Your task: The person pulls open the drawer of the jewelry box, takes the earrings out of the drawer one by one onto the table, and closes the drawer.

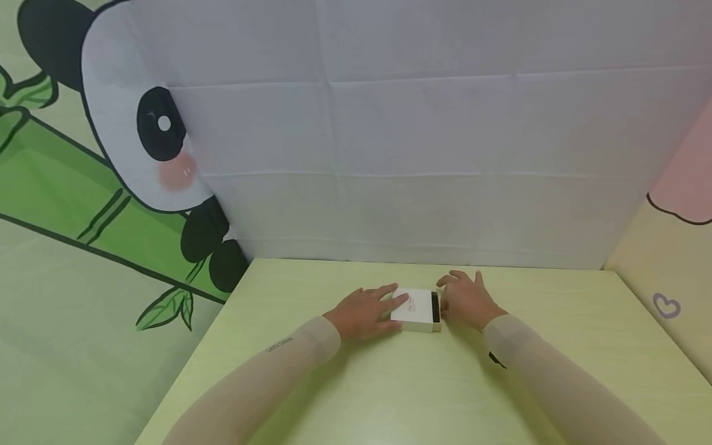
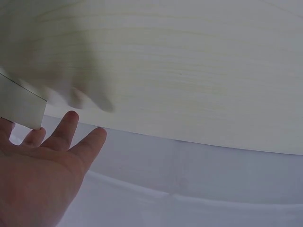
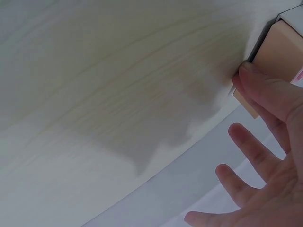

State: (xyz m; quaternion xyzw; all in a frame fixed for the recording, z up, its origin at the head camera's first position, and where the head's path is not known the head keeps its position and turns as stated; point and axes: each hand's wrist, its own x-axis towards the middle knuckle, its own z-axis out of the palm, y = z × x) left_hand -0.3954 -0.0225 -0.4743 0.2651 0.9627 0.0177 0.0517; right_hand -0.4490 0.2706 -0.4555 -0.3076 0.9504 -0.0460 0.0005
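Note:
A small white box (image 1: 413,305) with fine reddish print lies flat on the table. From its right end a tan drawer (image 3: 279,52) sticks out a little, with a dark strip (image 1: 436,306) along the opening. My left hand (image 1: 364,312) holds the box at its left end, thumb by the near side and fingers over the top. At the right end, my right hand (image 1: 468,301) pinches the drawer's edge between thumb and index finger, its other fingers spread away. The box's side (image 2: 21,101) shows above the left fingers in the left wrist view.
The pale wood-grain table (image 1: 356,395) ends at a creased white cloth (image 1: 411,167) behind the box. On the left hangs a panda and bamboo print (image 1: 128,136). A yellow and pink panel (image 1: 673,259) borders the right side.

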